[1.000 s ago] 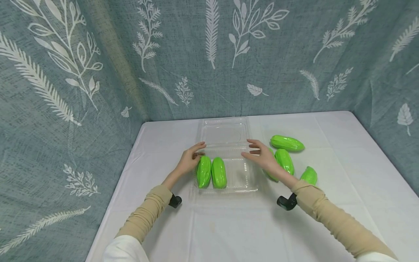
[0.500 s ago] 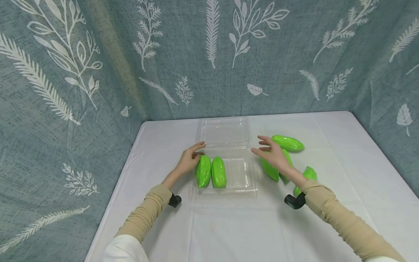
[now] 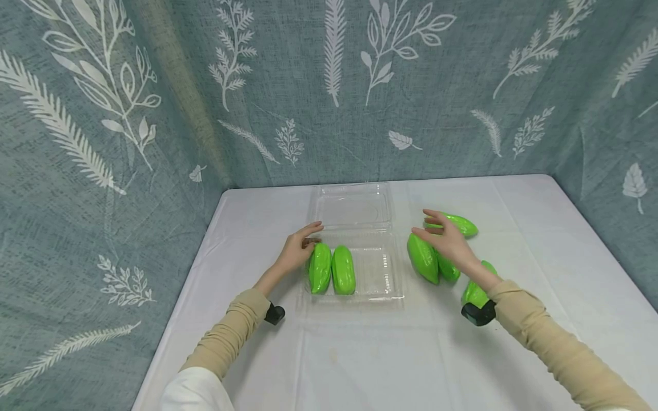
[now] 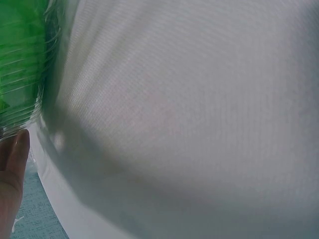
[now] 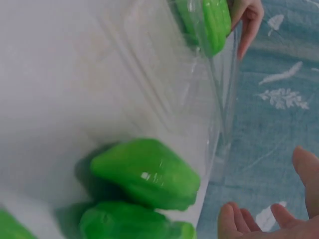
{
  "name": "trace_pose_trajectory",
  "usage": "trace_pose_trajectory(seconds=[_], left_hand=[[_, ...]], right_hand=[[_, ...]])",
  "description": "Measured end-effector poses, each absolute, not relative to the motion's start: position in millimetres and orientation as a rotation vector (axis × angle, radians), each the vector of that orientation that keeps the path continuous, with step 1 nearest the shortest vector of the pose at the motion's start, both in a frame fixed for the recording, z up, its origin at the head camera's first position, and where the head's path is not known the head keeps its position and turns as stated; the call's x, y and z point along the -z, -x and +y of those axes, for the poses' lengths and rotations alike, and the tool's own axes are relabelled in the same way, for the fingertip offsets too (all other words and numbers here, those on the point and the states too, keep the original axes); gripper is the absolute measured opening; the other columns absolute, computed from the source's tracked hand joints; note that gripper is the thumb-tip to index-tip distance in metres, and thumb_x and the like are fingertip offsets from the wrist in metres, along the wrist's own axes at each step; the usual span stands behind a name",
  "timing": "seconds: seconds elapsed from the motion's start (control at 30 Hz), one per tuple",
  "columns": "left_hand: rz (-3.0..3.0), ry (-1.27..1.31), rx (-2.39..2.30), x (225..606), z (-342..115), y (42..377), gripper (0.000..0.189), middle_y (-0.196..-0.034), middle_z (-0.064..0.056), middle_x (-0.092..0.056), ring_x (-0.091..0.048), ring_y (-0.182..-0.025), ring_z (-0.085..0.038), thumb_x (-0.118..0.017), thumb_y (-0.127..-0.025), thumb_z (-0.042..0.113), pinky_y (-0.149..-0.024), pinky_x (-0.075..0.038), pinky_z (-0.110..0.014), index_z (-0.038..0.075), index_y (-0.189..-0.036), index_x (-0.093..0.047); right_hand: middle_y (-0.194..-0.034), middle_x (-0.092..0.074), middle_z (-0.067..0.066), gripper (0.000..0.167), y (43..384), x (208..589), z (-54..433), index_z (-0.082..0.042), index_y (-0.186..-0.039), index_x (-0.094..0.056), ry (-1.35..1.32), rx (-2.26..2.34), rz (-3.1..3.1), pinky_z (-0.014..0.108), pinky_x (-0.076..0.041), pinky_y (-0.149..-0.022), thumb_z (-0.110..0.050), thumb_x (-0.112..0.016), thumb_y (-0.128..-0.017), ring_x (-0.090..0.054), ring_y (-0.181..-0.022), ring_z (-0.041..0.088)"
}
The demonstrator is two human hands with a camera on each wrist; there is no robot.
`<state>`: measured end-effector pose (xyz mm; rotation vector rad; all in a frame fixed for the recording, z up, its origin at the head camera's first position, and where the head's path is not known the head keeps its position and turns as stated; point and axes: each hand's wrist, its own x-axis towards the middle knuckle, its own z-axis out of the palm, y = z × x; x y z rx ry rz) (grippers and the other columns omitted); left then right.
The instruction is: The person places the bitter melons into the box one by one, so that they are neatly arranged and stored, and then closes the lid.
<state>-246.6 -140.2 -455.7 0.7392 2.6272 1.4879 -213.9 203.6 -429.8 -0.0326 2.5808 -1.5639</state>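
A clear plastic clamshell container [image 3: 369, 271] lies open in the head view, its lid [image 3: 352, 206] folded back. Inside, on the left, two glossy green ridged fruits or vegetables [image 3: 343, 271] lie side by side; their exact kind is unclear. My left hand [image 3: 294, 252] rests at the container's left edge with extended fingers, the thumb [image 4: 19, 149] touching its wall in the left wrist view. Over the loose green pieces on the right hovers my right hand [image 3: 448, 240], fingers spread and holding nothing. Below it lies one green piece [image 5: 149, 172], apart from those fingers in the right wrist view.
Beside that piece lies another [image 3: 448, 269], partly hidden by my right hand. One more [image 3: 462, 225] lies farther back, and another [image 3: 475, 292] sits near the right wrist camera [image 3: 478, 314]. A grey-green leaf-patterned curtain [image 3: 308, 85] borders the white-covered table [image 3: 360, 359].
My right hand has moved rightward from the container's right edge to above the loose green pieces, uncovering the nearest one. The left hand has stayed at the container's left edge.
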Motion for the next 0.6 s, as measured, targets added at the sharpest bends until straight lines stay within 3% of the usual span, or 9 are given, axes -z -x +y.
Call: trace_pose_trajectory(seconds=[0.6], left_hand=[[2.615, -0.716, -1.494, 456.9, -139.9, 247.8, 0.044, -0.145, -0.029, -0.037, -0.057, -0.111, -0.047, -0.041, -0.087, -0.021, -0.092, -0.052, -0.051, -0.016, -0.13, -0.047]], right_hand=[[-0.146, -0.029, 0.034, 0.076, 205.4, 423.7, 257.2, 0.0, -0.15, -0.019, -0.08, 1.431, 2.703, 0.061, -0.037, -0.105, -0.039, -0.053, -0.095, -0.035, -0.131, 0.05]])
